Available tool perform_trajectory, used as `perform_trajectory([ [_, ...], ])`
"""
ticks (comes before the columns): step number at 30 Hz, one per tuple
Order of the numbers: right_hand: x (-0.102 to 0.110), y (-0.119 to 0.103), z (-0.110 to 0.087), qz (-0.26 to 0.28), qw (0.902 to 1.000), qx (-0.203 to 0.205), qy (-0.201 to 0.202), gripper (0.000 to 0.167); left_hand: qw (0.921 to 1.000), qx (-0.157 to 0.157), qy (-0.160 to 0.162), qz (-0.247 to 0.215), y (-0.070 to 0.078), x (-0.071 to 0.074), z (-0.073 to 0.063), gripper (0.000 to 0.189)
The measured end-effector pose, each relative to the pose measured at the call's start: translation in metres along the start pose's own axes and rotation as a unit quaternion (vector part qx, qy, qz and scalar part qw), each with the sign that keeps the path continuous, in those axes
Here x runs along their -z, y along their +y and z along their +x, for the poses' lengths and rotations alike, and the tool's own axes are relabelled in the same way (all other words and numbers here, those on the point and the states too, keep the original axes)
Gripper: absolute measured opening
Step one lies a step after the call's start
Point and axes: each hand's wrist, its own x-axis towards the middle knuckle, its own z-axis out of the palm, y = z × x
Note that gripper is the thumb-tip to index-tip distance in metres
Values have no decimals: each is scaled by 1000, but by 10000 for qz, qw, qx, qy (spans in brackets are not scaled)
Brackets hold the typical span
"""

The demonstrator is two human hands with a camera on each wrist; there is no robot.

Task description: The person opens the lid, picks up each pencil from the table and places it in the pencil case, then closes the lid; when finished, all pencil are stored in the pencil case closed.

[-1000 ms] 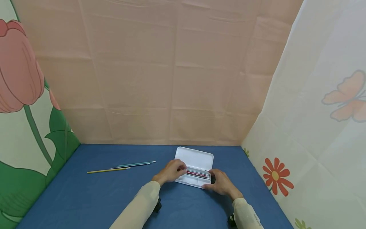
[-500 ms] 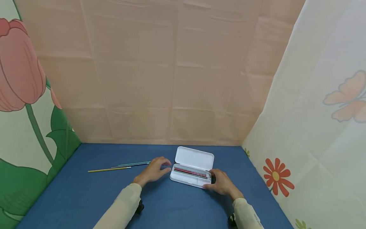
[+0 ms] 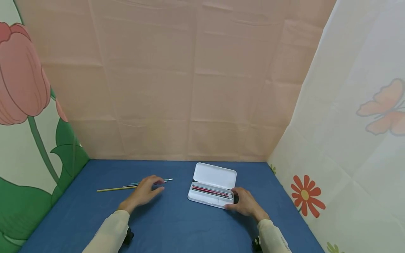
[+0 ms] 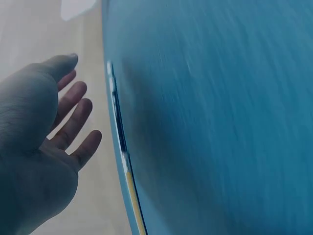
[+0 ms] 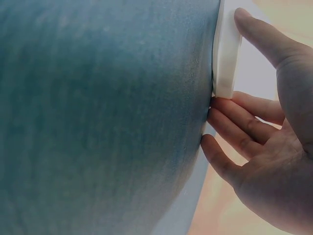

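A white pencil case [image 3: 205, 199] lies with its lid [image 3: 215, 175] raised, and red and dark pencils [image 3: 210, 190] lie lengthwise inside. My right hand [image 3: 245, 203] grips its right end; in the right wrist view the thumb rests along the white case [image 5: 226, 58] and fingertips touch its end. To the left, my left hand [image 3: 143, 192] hovers above the blue cloth, fingers loosely bent and holding nothing. It partly hides teal pencils [image 3: 169, 179] and the tip of a yellow pencil [image 3: 114, 189]. In the left wrist view, the yellow pencil [image 4: 135, 200] lies beyond the empty hand [image 4: 44, 127].
Blue cloth [image 3: 177, 228] covers the table. A plain tan sheet [image 3: 190, 88] hangs behind it. Printed flower sheets stand at both sides, with a pink tulip [image 3: 22, 73] on the left and a red flower [image 3: 304, 195] on the right.
My left hand has left the inside of the pencil case and moved left, to above the loose pencils. My right hand stays at the right end of the case.
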Motion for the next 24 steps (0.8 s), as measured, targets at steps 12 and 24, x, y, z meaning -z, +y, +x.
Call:
perform_trajectory([
  [12, -1, 0, 0, -11, 10000, 45, 18, 83, 9978, 110, 543, 361, -41, 37, -30, 25],
  [24, 1, -1, 0, -34, 10000, 82, -8, 84, 9943, 307, 871, 528, -73, 63, -51, 33],
])
